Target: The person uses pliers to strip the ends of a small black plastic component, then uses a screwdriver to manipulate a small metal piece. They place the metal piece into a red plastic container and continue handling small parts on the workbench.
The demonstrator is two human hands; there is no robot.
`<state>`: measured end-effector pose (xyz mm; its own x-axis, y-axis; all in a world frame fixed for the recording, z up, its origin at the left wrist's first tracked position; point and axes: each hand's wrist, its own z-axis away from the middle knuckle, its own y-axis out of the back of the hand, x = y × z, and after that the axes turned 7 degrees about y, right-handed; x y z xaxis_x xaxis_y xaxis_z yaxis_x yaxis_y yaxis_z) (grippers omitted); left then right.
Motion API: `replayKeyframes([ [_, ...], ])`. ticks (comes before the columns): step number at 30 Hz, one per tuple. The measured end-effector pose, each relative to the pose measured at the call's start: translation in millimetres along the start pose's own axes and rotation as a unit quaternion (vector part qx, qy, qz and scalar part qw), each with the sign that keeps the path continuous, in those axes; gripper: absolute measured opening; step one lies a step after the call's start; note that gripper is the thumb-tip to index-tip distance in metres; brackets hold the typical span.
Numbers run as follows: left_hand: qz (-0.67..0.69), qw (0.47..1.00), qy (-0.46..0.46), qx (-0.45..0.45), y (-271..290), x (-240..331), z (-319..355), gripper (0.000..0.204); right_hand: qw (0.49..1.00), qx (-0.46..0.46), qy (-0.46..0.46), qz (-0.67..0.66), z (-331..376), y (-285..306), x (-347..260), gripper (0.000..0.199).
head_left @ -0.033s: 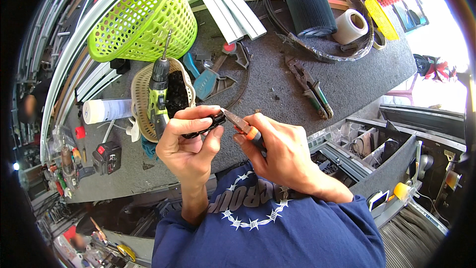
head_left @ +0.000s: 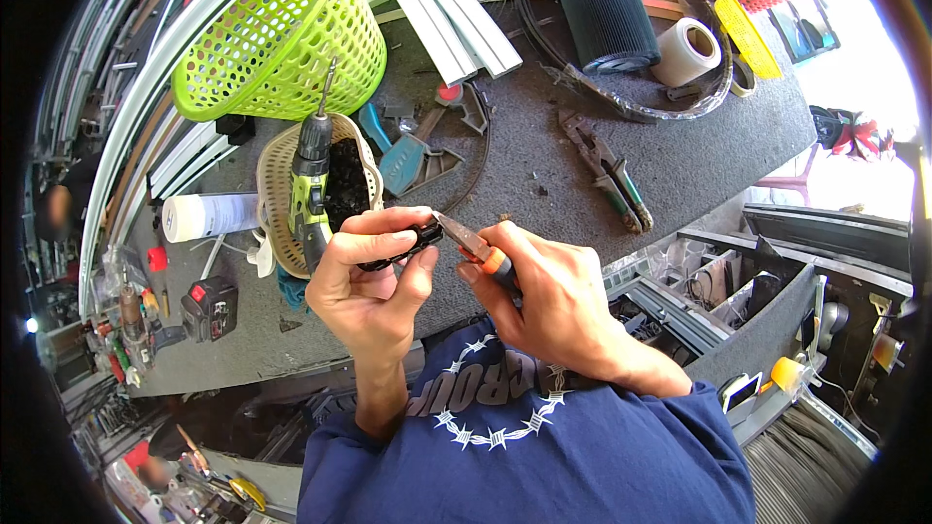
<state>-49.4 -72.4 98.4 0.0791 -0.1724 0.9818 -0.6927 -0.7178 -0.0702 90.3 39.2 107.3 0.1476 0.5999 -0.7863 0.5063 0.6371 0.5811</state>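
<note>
Black part [head_left: 427, 232] looks mid-work, centre frame, pinched in the left hand [head_left: 364, 281], nearly closed. Right hand [head_left: 558, 296] wrapped around an orange-handled tool [head_left: 476, 247], tip at the part's right end, contact unclear. Can't tell if black pieces [head_left: 347, 184] in beige basket [head_left: 275, 196], left of centre, are done or waiting.

blk part [head_left: 425, 236]: small, tilted, in L hand [head_left: 364, 281]; metal tool [head_left: 472, 244]: pointed, org/blk-handled, in R hand [head_left: 555, 299]

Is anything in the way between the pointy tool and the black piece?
Nothing I can see. The right hand holds the pointy tool with its tip close beside the black piece in the left hand; whether they touch is unclear.
</note>
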Motion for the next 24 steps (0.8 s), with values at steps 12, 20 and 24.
replayKeyframes([
  [12, -0.033, 0.999, -0.020, 0.008, 1.1, -0.7, -1.4, 0.027, 0.999, 0.023, 0.040, 0.024, -2.4, 3.1, 3.1, 0.027],
  [20, -0.038, 0.999, 0.010, 0.023, 0.9, -2.2, 1.4, 0.024, 0.997, -0.078, -0.005, -0.010, 2.3, 6.0, 9.2, 0.027],
  [24, -0.049, 0.998, 0.028, 0.021, 0.1, -5.2, 1.9, 0.021, 0.999, -0.036, 0.018, -0.001, 3.0, 1.1, 14.2, 0.026],
])
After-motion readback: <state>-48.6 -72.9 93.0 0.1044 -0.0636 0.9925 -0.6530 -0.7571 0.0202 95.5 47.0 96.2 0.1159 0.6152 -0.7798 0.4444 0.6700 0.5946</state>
